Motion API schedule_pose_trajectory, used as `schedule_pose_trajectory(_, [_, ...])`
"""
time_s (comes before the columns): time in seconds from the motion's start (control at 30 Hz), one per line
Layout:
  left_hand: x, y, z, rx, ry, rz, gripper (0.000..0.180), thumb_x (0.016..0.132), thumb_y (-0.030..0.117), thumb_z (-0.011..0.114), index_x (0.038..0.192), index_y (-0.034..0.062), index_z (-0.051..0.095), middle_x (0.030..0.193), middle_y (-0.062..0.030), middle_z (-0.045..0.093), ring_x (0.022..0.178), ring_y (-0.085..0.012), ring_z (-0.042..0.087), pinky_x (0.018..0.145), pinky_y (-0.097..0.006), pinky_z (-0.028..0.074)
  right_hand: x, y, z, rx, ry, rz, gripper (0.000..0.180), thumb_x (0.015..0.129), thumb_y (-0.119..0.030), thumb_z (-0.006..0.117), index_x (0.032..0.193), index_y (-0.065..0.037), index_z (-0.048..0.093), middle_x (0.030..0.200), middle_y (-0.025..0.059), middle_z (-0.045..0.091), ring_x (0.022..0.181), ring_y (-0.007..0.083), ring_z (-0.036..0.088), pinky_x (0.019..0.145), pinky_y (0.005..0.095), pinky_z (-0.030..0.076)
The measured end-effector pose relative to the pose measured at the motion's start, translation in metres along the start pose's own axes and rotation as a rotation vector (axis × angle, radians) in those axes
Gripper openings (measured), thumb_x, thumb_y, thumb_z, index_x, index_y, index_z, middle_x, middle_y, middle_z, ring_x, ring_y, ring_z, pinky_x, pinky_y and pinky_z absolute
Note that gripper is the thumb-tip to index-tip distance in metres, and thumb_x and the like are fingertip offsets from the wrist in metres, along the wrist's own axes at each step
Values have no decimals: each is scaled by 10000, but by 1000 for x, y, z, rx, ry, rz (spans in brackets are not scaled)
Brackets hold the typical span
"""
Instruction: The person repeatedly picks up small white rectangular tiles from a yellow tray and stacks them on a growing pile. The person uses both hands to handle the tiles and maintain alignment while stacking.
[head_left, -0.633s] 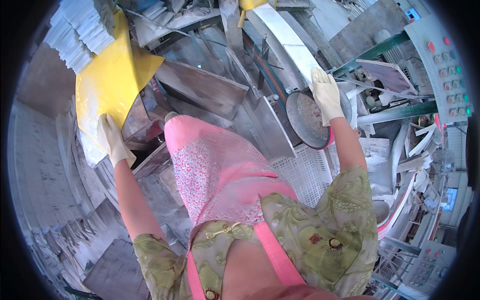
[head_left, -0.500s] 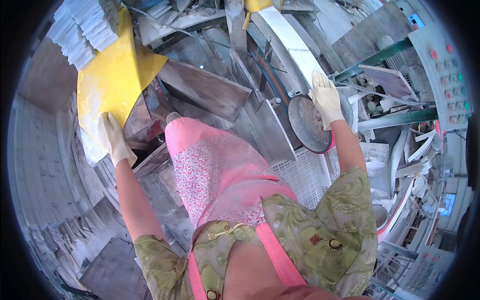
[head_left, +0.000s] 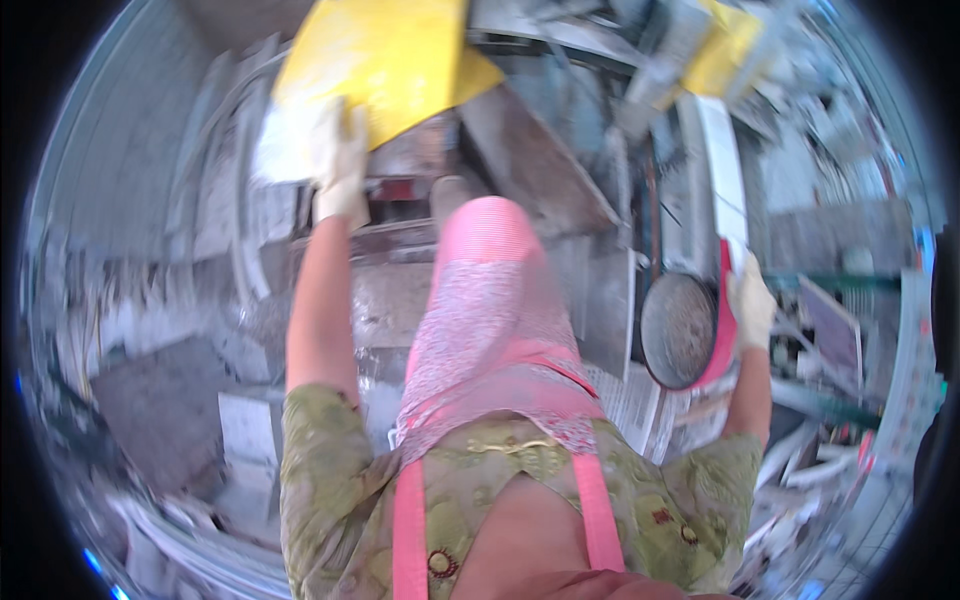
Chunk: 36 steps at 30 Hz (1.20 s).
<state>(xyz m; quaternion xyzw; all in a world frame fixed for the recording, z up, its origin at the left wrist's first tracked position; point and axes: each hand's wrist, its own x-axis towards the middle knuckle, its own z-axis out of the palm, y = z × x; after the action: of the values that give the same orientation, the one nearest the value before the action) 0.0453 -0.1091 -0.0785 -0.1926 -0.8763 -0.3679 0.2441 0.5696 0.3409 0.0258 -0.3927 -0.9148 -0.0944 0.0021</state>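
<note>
My left hand [head_left: 342, 165], in a pale glove, lies with fingers stretched out at the near edge of a yellow sheet [head_left: 390, 65] and the whitish surface beside it. Blur hides whether it presses on the sheet. My right hand [head_left: 752, 305], also gloved, is at the near end of a narrow white strip [head_left: 722, 165]. This strip runs away from me along a pink-edged belt [head_left: 724, 335]. The belt bends around a round, dusty grey pulley wheel [head_left: 680, 332]. Blur and overlap obscure how the right fingers meet the strip.
Brown boards [head_left: 530, 150] lean between the yellow sheet and the belt. A second yellow cover [head_left: 725, 50] hangs over the belt's far part. At the right are a purplish panel [head_left: 830, 335] and a green bar [head_left: 835, 285]. Dark slabs [head_left: 155, 410] lie at the lower left.
The view has swung, so most of the scene sits further right. The right hand has come nearer to me, beside the pulley's outer side. The left hand remains at the yellow sheet's edge.
</note>
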Motion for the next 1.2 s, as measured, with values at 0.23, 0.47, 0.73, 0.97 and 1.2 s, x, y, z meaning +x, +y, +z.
schedule_pose_trajectory(0.23, [0,21,-12,-27,111,80,372,908,283,680,1181,31,672,1154,-179,694,1110,-333,645,1005,-410,470,75,11,-36,116,181,138,441,912,-363,632,1080,44,650,950,284,682,922,446,661,821,496,502])
schedule_pose_trajectory(0.47, [-2,29,-25,-46,-58,84,750,805,382,790,1418,69,494,1340,-157,596,1210,-294,590,1044,-424,451,134,-263,-90,1476,23,-308,338,994,-295,555,1121,2,658,1012,68,696,897,143,650,829,310,480])
schedule_pose_trajectory(0.73, [6,30,-32,-73,-206,38,1049,682,400,865,1526,82,328,1367,-169,559,1236,-327,546,1076,-428,422,94,-529,-98,1435,-188,-550,327,953,-285,543,990,4,690,807,83,690,718,168,658,661,348,513])
schedule_pose_trajectory(0.97, [-24,23,-31,-536,-303,-404,838,747,301,802,1436,22,414,1267,-170,603,1136,-297,577,972,-372,474,50,-570,-106,2108,-775,-377,313,926,-311,643,1076,-39,684,913,100,687,854,165,647,759,355,513])
schedule_pose_trajectory(1.2, [3,-12,-8,-547,-141,-539,573,786,196,813,1245,-56,581,1108,-129,672,932,-184,648,799,-320,534,63,-444,-86,1130,111,-759,433,891,-431,599,1142,-87,677,1124,197,682,1040,402,631,916,454,482])
